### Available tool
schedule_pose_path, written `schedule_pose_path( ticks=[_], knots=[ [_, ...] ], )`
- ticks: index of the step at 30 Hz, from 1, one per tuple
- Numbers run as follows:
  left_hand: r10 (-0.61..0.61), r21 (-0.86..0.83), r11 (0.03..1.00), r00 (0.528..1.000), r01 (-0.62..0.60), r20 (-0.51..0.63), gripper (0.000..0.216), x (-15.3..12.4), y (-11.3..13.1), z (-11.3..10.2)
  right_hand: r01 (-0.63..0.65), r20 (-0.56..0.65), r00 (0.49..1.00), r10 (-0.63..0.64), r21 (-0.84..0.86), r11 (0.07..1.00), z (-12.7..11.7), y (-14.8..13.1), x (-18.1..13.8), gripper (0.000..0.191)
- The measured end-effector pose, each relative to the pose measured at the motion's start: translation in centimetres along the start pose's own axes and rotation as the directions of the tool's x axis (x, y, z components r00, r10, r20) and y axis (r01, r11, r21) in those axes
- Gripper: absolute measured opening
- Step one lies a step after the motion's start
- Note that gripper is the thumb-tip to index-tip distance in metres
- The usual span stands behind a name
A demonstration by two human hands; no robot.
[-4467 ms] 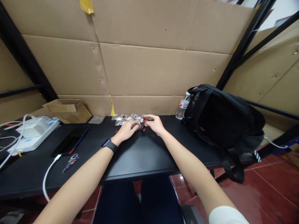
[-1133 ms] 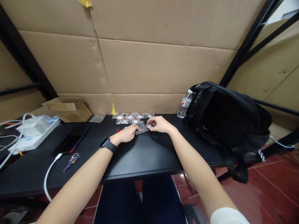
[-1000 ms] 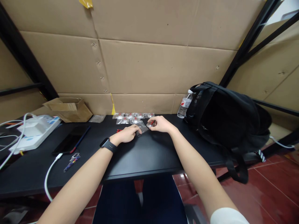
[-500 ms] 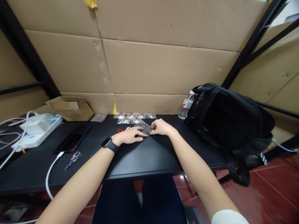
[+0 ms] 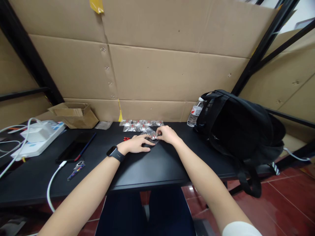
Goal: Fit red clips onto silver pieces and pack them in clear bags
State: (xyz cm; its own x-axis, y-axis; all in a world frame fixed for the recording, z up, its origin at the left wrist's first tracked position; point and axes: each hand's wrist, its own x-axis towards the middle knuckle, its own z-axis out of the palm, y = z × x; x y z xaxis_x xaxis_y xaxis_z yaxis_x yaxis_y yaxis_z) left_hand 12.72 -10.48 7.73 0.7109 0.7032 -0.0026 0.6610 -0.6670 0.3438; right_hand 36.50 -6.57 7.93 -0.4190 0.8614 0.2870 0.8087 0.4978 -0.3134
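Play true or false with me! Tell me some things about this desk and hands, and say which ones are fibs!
1. The water bottle is beside the backpack. True.
2. The backpack is bright red. False: it is black.
3. A dark watch is on the left arm. True.
4. The right hand is on the phone. False: its fingers are at a shiny round piece with red on it.
5. The brown box is open on top. True.
6. The keychain is inside the box. False: the keychain lies near the phone.
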Motion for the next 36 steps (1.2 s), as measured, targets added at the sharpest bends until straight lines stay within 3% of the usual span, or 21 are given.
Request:
schedule_pose_path(
  ticks=[4,11,18,21,25,28,30,34,36],
  knots=[
    [-0.008,0.013,1.0,1.0,0.008,-0.005,0.04,0.0,0.0,0.1,-0.08,-0.053,0.996,0.074,-0.119,0.99,0.6,-0.6,0.2,0.026],
    [-0.063,0.034,0.997,0.998,0.063,-0.014,0.039,0.0,0.4,0.0,-0.062,-0.15,0.988,0.031,-0.203,0.977,1.7,-1.8,0.5,0.043],
    [-0.088,0.058,0.995,0.995,0.086,0.046,0.042,0.1,0.3,-0.2,-0.084,-0.174,0.984,0.031,-0.306,0.948,2.5,-2.3,0.7,0.037],
    [-0.075,0.045,0.996,0.997,0.075,0.008,0.035,0.0,-0.1,-0.2,-0.035,-0.142,0.99,0.003,-0.221,0.975,2.3,-1.8,0.8,0.037],
    [0.009,0.032,0.999,0.992,-0.005,-0.123,0.028,-0.1,-0.9,-0.7,0.177,-0.025,0.984,-0.175,0.104,0.979,0.9,-0.2,0.6,0.054],
    [0.09,0.022,0.996,0.97,-0.087,-0.224,0.024,0.1,-2.1,-0.9,0.203,-0.079,0.979,-0.188,0.308,0.929,-0.2,1.1,0.5,0.035],
    [0.091,0.021,0.996,0.952,-0.089,-0.291,0.023,0.4,-2.9,-0.6,0.22,-0.124,0.974,-0.19,0.306,0.926,-0.4,1.7,0.6,0.024],
    [0.03,0.069,0.998,0.92,-0.003,-0.392,0.03,1.0,-3.9,0.6,0.296,-0.1,0.955,-0.279,0.24,0.925,0.4,1.7,0.9,0.036],
    [0.014,0.082,0.996,0.904,0.023,-0.427,0.024,1.3,-3.8,1.0,0.315,-0.065,0.949,-0.309,0.241,0.918,1.0,1.3,1.0,0.032]
  ],
)
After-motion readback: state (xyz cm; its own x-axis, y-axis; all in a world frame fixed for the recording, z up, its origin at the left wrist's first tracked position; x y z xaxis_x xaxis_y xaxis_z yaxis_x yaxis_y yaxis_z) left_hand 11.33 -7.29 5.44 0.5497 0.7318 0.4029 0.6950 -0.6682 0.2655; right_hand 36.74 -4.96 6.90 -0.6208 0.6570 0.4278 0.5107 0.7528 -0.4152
